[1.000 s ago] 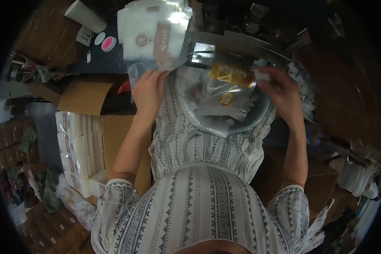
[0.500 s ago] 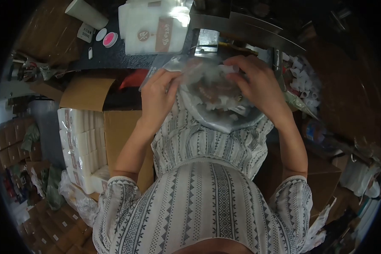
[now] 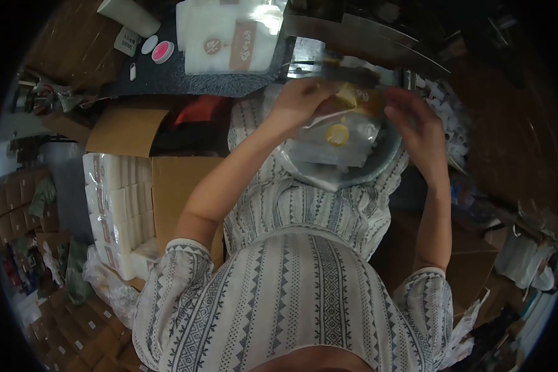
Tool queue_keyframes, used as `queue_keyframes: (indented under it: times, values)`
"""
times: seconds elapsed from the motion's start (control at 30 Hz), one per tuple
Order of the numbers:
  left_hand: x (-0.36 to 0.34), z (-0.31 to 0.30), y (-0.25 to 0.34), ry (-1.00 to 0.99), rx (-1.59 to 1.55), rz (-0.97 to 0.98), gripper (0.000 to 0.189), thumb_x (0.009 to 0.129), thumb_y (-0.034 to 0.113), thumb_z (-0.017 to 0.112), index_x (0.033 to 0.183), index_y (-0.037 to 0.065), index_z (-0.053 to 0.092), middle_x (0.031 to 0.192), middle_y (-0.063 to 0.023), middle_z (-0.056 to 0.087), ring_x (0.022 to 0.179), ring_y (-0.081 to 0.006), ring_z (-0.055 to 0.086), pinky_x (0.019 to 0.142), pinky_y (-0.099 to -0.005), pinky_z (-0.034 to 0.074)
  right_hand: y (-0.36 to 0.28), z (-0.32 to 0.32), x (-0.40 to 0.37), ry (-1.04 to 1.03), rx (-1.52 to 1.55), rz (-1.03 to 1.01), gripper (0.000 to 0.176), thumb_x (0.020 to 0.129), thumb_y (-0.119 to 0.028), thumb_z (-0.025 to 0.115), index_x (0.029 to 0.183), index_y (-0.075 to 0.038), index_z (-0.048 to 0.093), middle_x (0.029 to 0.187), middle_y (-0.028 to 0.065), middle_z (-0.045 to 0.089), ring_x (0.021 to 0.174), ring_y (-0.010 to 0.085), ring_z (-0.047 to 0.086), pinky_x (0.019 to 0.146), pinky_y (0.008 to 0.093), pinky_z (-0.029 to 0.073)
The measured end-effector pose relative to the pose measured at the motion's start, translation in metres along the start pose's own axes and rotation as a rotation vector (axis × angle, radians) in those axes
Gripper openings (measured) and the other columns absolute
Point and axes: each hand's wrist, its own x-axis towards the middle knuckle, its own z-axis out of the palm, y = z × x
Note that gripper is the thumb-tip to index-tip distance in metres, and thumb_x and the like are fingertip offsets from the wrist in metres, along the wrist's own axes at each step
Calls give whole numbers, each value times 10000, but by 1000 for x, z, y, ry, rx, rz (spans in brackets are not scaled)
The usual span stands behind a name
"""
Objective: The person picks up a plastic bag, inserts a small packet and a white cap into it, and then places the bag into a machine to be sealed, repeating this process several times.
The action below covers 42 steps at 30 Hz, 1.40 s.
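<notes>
A clear plastic bag (image 3: 336, 134) with gold-brown print hangs over a round basin (image 3: 384, 170) on my lap. My left hand (image 3: 301, 104) is closed on the bag's upper left part; its fingertips are partly hidden. Beside the bag's upper right edge is my right hand (image 3: 420, 124), its thumb and fingers apart with nothing visible between them. The bag covers most of the basin's contents. Just beyond the hands stands a shiny metal piece (image 3: 306, 49) at the bench edge.
Printed white packs (image 3: 229, 40) lie on the dark bench, near a pink round tin (image 3: 162, 52) and a white cup (image 3: 129, 15). An open carton (image 3: 186, 192) with stacked packs (image 3: 115, 211) stands at left. Small white tubes (image 3: 443, 118) are piled at right.
My left hand has moved right and now holds the printed bag above the basin. My right hand has shifted right, away from the basin's middle.
</notes>
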Motion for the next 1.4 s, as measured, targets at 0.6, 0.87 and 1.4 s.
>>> queue_keyframes:
  times: [0.6,0.87,1.4]
  values:
    - [94,-150,-10,725,1414,851,503,917,390,532,1330,108,481,1410,-147,435,1317,-421,338,1095,-567,186,80,-51,-3,50,-778,182,194,870,-186,571,949,-16,617,917,211,654,898,406,613,742,467,492]
    - [37,-136,-30,760,1624,611,533,939,350,499,1386,75,403,1423,-269,353,1334,-436,309,1082,-595,167,43,-43,11,71,-565,242,222,797,-122,591,992,-21,625,986,210,642,921,391,611,797,444,489]
    - [-58,-90,-22,595,1070,673,53,839,57,598,880,38,626,831,-138,609,723,-354,594,591,-396,453,54,-53,7,55,-388,133,267,819,-21,612,1084,-24,582,912,104,642,793,219,651,721,318,496]
